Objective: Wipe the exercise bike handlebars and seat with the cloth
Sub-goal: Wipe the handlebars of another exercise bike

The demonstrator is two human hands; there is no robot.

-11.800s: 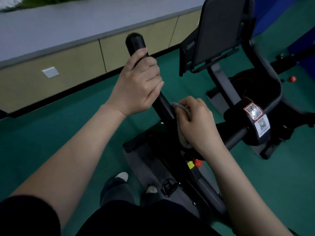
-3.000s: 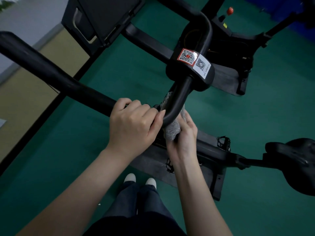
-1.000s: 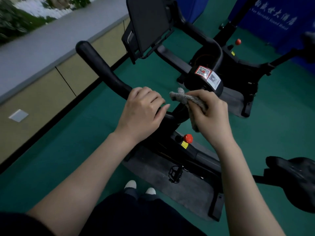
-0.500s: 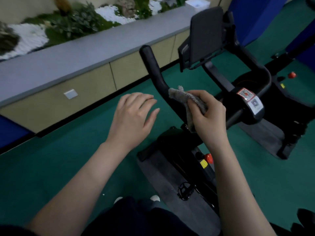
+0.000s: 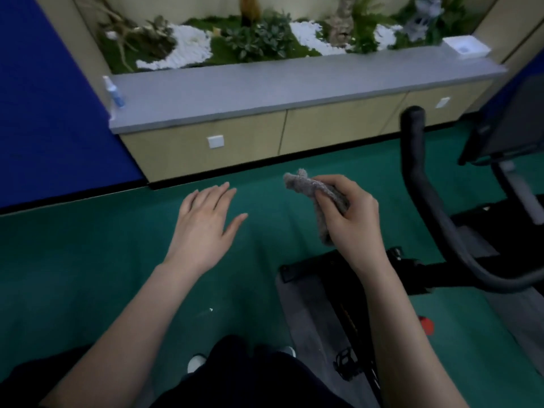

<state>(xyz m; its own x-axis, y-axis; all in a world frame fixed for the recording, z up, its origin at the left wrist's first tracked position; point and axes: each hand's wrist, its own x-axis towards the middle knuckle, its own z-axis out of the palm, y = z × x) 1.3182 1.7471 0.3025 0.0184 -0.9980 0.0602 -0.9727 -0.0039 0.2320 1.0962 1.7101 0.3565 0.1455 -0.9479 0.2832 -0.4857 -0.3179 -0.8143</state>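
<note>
1. Far left: a blue wall panel [image 5: 44,98] meets a grey counter [image 5: 265,89]. A spray bottle [image 5: 116,94] stands upright at the counter's left end, well apart from both hands.

2. The left hand [image 5: 206,222] hovers palm down over the green floor [image 5: 88,260]. Its fingers are straight and slightly spread. It holds nothing and touches nothing, so it is probably free to steady the bike frame.

3. The cloth [image 5: 316,195] is bunched in the right hand [image 5: 350,222], whose fingers and thumb are curled round it. One end sticks out toward the upper left and the other hangs below the palm. This leaves a wad exposed for rubbing. The cloth is in the air and touches no part of the bike.

4. The handlebar [image 5: 424,195] curves upward to the right of the right hand, apart from it. Nothing lies between cloth and bar.

5. The screen [image 5: 512,125] stands beside the bar's upper end and could crowd a wipe there. Below, the pedal [image 5: 347,363] and mat [image 5: 309,313] sit near the person's feet.

6. The seat is out of view.
</note>
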